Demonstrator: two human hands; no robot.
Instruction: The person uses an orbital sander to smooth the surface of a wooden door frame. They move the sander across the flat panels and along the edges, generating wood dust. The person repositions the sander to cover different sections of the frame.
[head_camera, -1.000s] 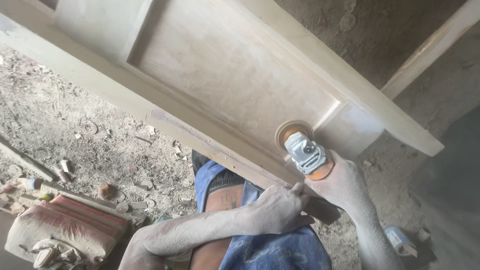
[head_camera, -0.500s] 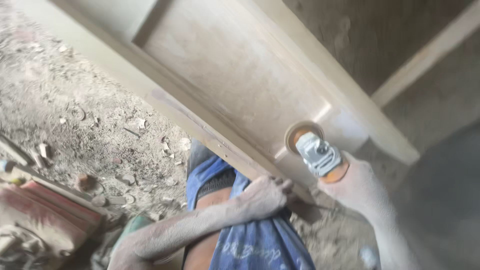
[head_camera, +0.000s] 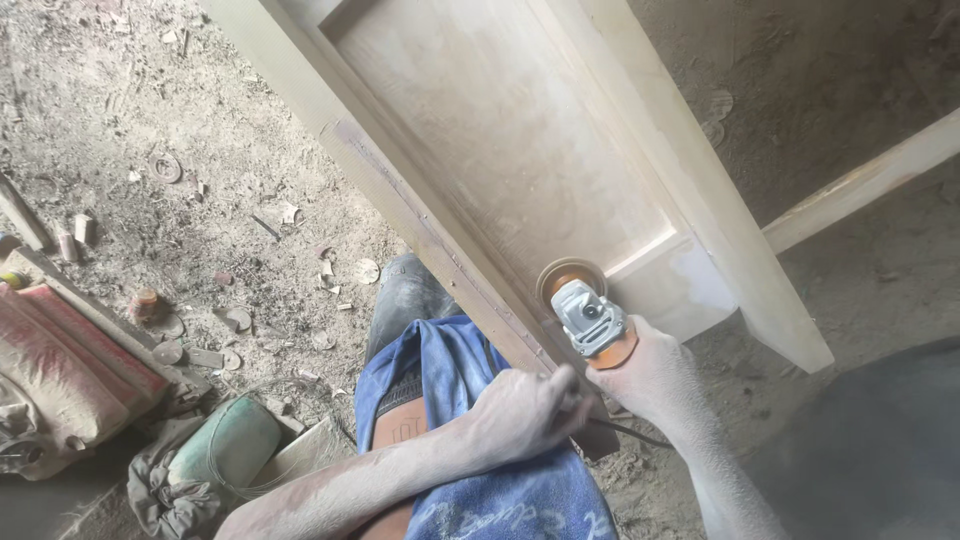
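Dusty workshop floor (head_camera: 130, 120); my right hand (head_camera: 655, 380) grips angle grinder (head_camera: 590, 320) on wooden door panel (head_camera: 500, 150), lower centre; left hand (head_camera: 525, 410) clasps its edge

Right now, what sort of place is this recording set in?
Probably a rough woodworking site or carpentry yard. A bare wooden door is being sanded with a power grinder held in the right hand, over a dirt floor strewn with worn sanding discs and scraps.
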